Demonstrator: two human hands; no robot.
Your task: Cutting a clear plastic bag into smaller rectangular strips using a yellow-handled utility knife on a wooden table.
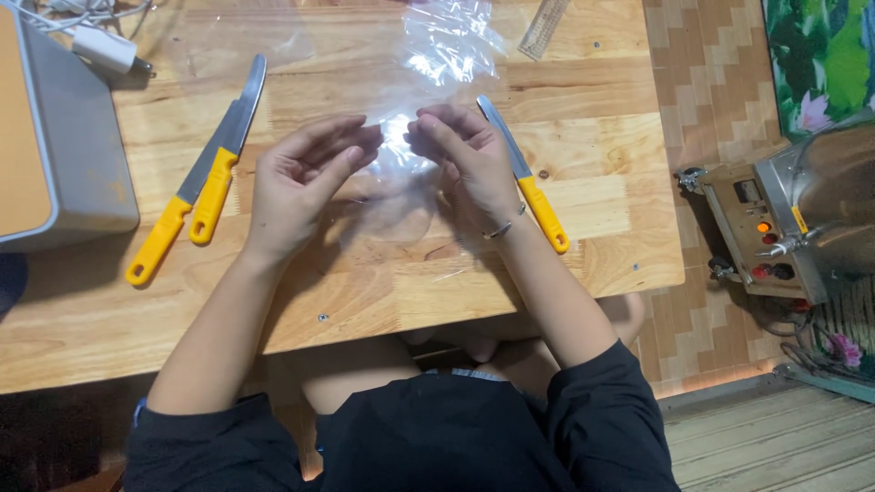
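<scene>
Clear plastic bag (394, 173) pinched between left hand (301, 178), right hand (469, 159) fingertips

Black sleeves pushed up past the elbows, bare forearms, and a thin silver bracelet (499, 229) on the right wrist.

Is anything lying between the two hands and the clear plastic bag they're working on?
Nothing visible does: the left hand and right hand both already have fingertips on the clear plastic bag. The yellow-handled knives lie off to each side on the wooden table.
</scene>
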